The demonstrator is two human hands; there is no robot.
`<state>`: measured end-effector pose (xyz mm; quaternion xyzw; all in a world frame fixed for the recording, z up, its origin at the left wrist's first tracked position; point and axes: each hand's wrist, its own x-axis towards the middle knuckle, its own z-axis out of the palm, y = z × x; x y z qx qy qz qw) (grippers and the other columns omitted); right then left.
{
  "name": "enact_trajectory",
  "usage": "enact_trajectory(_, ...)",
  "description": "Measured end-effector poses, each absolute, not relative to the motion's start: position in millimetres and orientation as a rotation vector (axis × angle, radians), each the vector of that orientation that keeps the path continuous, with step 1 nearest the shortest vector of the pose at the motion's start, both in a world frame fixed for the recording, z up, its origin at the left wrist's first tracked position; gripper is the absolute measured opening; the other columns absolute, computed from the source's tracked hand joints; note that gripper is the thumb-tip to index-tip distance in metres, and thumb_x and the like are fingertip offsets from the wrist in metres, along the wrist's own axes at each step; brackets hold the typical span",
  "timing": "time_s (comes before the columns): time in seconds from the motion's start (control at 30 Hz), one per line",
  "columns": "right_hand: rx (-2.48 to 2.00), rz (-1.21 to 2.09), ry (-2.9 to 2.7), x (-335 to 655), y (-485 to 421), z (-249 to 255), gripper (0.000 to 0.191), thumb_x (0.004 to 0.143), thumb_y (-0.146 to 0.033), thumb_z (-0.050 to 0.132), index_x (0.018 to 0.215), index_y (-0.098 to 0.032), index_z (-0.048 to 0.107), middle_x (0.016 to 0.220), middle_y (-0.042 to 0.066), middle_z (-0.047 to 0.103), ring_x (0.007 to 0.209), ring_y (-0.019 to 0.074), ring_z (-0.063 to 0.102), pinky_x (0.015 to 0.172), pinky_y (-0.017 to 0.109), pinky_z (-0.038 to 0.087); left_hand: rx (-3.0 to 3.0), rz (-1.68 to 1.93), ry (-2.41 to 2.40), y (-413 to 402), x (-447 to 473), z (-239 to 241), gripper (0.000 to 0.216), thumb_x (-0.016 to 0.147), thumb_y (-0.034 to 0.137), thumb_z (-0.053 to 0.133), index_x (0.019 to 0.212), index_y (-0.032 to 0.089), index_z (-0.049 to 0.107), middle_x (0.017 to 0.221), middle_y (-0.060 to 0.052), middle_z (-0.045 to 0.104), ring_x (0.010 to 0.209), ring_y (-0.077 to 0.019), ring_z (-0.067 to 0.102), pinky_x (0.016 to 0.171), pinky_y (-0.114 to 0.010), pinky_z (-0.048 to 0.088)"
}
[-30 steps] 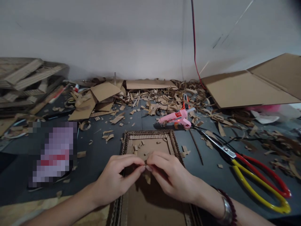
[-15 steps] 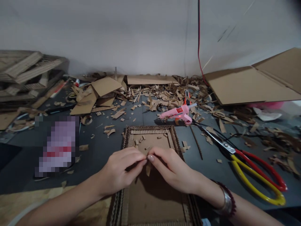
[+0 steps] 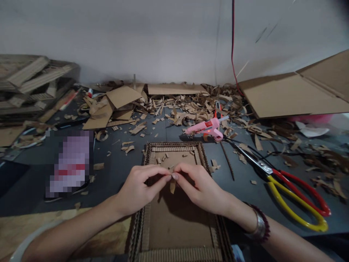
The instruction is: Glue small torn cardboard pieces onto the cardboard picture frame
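My left hand (image 3: 143,187) and my right hand (image 3: 200,185) meet fingertip to fingertip, both pinched on a small cardboard scrap (image 3: 172,187); its lower end hangs below the fingers and the rest is hidden by them. Beneath them lies a rectangular cardboard tray (image 3: 180,253) with raised borders of stacked corrugated strips. Several small rolled cardboard bits (image 3: 163,158) rest on the tray's floor near its far end. Just beyond the tray's far right corner stands a pink glue gun (image 3: 204,128) with a small red light showing.
Scissors (image 3: 263,167) with red and yellow handles lie at the right, near a thin dark stick (image 3: 227,161). Curled cardboard scraps (image 3: 188,105) pile along the wall. A large cardboard sheet (image 3: 294,94) leans at the right; stacked corrugated pieces (image 3: 32,87) fill the left. A blurred-out purple object (image 3: 72,163) lies nearer.
The whole view has shifted slightly, showing more of the tray's near border. Both hands keep their pinch, fingertips a little closer together, on the cardboard scrap.
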<state>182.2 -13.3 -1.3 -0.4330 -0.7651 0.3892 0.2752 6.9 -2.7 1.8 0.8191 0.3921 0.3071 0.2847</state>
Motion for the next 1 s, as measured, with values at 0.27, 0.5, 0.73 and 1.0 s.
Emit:
enact_trajectory(0.27,-1.132,1.012,-2.061,182.8,-14.9,-0.7,0.014,0.086,-0.016,0.041,0.077,-0.016,0.053,0.065,0.000,0.056,0.056,0.0089,0.049,0.051,0.019,0.035,1.969,0.774,1.089,-2.3,7.7,2.8,0.009,0.075,0.014,0.058,0.075,0.015,0.067,0.065,-0.001,0.069,0.056,-0.0106,0.061,0.053,-0.016,0.047)
enact_trajectory(0.5,-1.104,0.926,-2.062,182.6,-12.4,-3.2,0.010,0.083,-0.014,0.045,0.078,-0.015,0.053,0.065,-0.001,0.054,0.056,0.0090,0.048,0.053,0.018,0.036,1.738,0.741,1.075,-1.6,6.6,0.3,0.009,0.073,0.014,0.059,0.075,0.014,0.068,0.067,-0.001,0.069,0.060,-0.0106,0.063,0.058,-0.014,0.049)
enact_trajectory(0.73,-1.105,1.003,-2.090,183.2,-10.5,-1.9,0.017,0.088,-0.020,0.040,0.082,-0.015,0.055,0.067,0.000,0.056,0.060,0.0093,0.050,0.057,0.019,0.037,1.523,0.716,1.084,-0.7,5.9,0.9,0.009,0.072,0.018,0.060,0.076,0.013,0.066,0.068,-0.002,0.068,0.062,-0.0118,0.063,0.060,-0.017,0.050)
enact_trajectory(1.0,-1.095,1.002,-2.083,183.4,-9.6,-5.3,0.018,0.088,-0.019,0.041,0.080,-0.016,0.057,0.067,0.000,0.057,0.061,0.0090,0.050,0.058,0.018,0.038,1.507,0.706,1.100,0.0,5.5,0.6,0.011,0.072,0.019,0.060,0.073,0.012,0.068,0.065,-0.004,0.068,0.060,-0.0123,0.062,0.058,-0.018,0.049)
